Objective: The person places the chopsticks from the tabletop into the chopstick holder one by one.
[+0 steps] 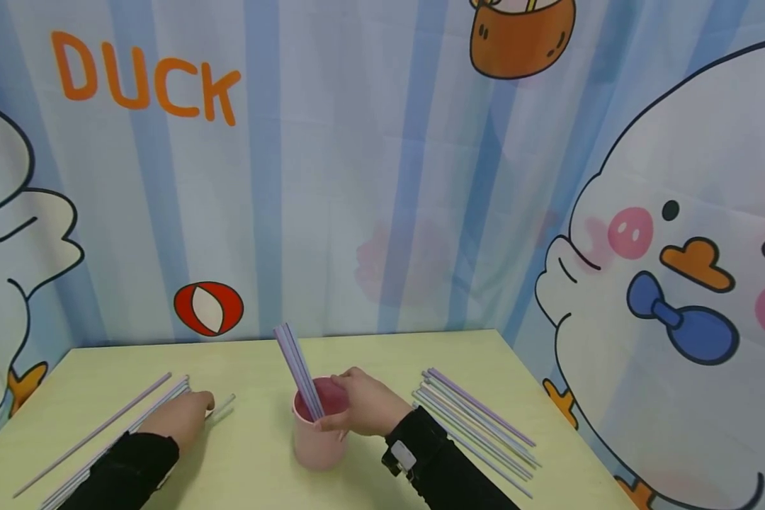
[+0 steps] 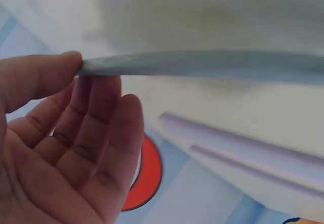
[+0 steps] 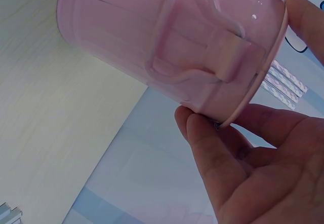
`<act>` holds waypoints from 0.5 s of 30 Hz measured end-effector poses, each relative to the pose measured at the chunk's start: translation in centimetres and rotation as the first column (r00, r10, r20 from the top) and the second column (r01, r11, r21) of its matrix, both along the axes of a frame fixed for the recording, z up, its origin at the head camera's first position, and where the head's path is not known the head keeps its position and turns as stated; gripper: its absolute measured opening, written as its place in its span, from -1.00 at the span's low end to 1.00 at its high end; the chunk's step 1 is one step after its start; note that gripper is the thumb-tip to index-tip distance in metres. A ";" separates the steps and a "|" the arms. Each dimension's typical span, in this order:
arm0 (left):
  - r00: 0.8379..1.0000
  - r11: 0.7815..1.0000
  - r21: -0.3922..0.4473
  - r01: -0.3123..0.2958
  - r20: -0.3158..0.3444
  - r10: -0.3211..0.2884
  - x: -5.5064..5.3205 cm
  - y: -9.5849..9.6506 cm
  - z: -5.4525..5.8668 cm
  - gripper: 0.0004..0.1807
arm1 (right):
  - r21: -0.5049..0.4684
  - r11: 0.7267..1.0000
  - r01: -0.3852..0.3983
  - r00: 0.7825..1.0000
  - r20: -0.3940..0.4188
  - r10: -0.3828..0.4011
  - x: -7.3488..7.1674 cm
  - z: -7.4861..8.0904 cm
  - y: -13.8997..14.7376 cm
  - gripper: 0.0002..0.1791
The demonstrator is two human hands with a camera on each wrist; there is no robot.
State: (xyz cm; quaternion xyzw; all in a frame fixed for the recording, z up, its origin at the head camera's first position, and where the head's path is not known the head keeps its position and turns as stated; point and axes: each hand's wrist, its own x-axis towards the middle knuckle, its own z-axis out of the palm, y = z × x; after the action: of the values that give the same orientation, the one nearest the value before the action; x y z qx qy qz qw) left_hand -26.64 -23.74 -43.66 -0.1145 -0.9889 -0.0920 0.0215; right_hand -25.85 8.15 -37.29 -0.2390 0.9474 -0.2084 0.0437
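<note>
My left hand (image 1: 181,416) is over the left part of the table and pinches the end of a pale grey straw-like stick (image 2: 202,65) between thumb and fingers. Under and beside that hand lie several more sticks (image 1: 159,401), partly hidden by the sleeve, and a lone purple stick (image 1: 95,434) is left of them. At the middle, my right hand (image 1: 377,404) grips the rim of a pink cup (image 1: 319,448), thumb and fingers on its edge. A metal-looking handle (image 3: 158,46) shows on the cup's side. Several lilac sticks (image 1: 298,368) lean leftward out of the cup.
Several pale and purple sticks (image 1: 478,432) lie in a slanted row on the right of the light yellow table (image 1: 255,358). Behind the table's far edge hangs a striped blue and white curtain (image 1: 331,212) with cartoon ducks.
</note>
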 end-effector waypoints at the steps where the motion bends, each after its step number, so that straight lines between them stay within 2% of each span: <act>1: 1.000 1.000 0.013 -0.002 -0.014 0.002 0.1 0.2 0.6 -0.82 | 0.003 1.000 0.000 1.000 -0.001 0.000 0.0 0.0 0.0 -0.09; 4: 0.998 0.998 0.057 -0.012 -0.056 0.016 0.6 1.0 2.7 -0.78 | 0.008 1.000 -0.002 1.000 -0.009 0.002 -0.1 -0.1 0.0 -0.08; 9: 0.997 0.986 0.162 -0.029 -0.062 0.040 0.8 1.7 6.2 -0.73 | 0.004 1.000 -0.003 1.000 -0.007 0.003 -0.2 -0.2 0.1 -0.09; 12: 0.995 0.967 0.253 -0.028 -0.084 0.051 1.0 1.8 7.6 -0.69 | 0.003 1.000 0.000 1.000 -0.004 0.000 -0.2 -0.2 0.0 -0.09; 15: 0.987 0.943 0.334 -0.008 -0.149 0.061 1.4 2.0 8.7 -0.67 | 0.005 1.000 -0.002 1.000 -0.007 0.002 -0.2 -0.1 0.0 -0.09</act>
State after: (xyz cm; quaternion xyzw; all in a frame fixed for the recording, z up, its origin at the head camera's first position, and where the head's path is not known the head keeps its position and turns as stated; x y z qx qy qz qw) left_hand -25.24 -21.77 -34.93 -0.0988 -0.9563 -0.2475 0.1200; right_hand -26.04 8.13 -37.43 -0.2406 0.9478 -0.2049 0.0410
